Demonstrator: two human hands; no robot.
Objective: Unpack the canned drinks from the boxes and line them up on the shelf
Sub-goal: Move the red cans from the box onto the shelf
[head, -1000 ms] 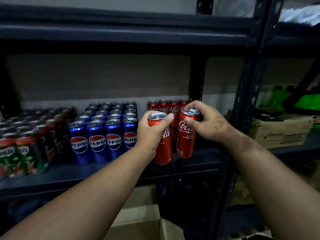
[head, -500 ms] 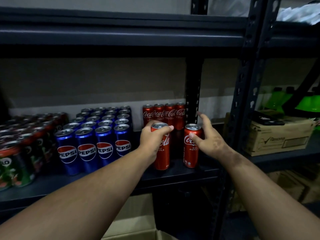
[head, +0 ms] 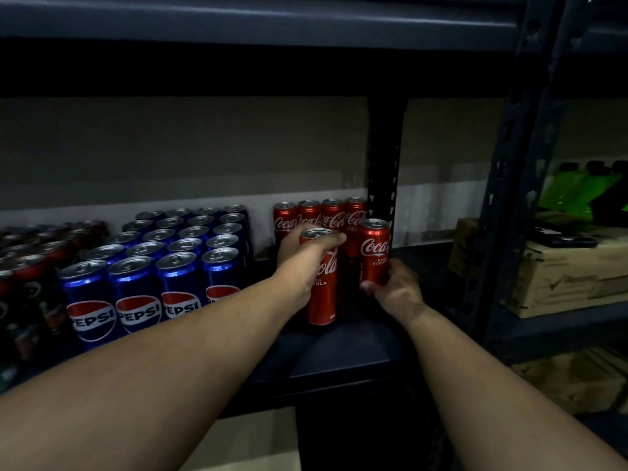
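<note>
pepsi block (head: 159,266) shelved; cola row (head: 321,214) begun; left hand (head: 299,253) grips can (head: 323,283), right hand (head: 396,288) pinches another can (head: 373,253); more likely boxed.

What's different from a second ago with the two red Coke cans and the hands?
Both slim red Coca-Cola cans came down from the air to the dark metal shelf. The right hand shifted from its can's top to its base and slid it back toward the rear Coca-Cola row. The left hand still grips its can near the top. The blue Pepsi cans stayed put.
</note>
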